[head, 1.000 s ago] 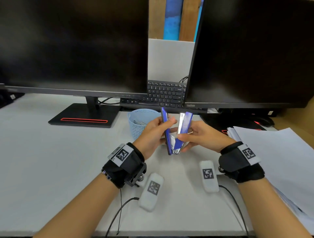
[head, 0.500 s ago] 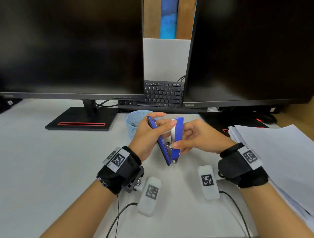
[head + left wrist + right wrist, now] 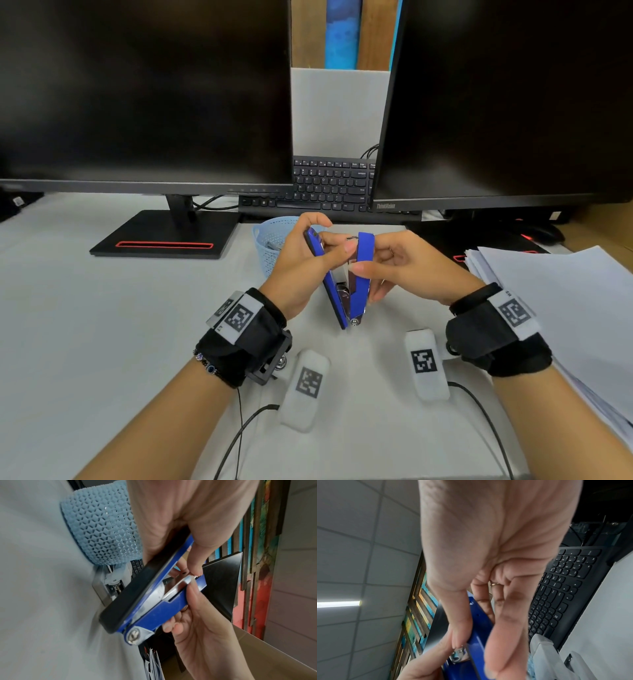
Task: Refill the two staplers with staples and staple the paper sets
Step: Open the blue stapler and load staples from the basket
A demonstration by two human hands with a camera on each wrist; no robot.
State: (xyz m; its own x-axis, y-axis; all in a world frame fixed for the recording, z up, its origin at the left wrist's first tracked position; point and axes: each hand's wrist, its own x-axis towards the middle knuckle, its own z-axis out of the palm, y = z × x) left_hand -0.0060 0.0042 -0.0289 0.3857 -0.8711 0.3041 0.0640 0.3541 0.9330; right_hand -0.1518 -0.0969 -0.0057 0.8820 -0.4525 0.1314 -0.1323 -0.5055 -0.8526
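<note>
Refilling blue stapler (image 3: 346, 284), hinged open above bench (image 3: 102, 342): left hand (image 3: 301, 263) grips base, right hand (image 3: 400, 270) pinches top arm. Next, probably: seat staples, close.

A pale grey table (image 3: 85, 342) fills the lower part of the head view. On it, at upper left, stands a black monitor base (image 3: 161, 236) with a red stripe; a second monitor's base (image 3: 479, 240) sits at upper right. Between them lies a black keyboard (image 3: 329, 186), and just in front of it a light blue mesh basket (image 3: 270, 243). A stack of white paper (image 3: 565, 308) lies along the right edge.
</note>
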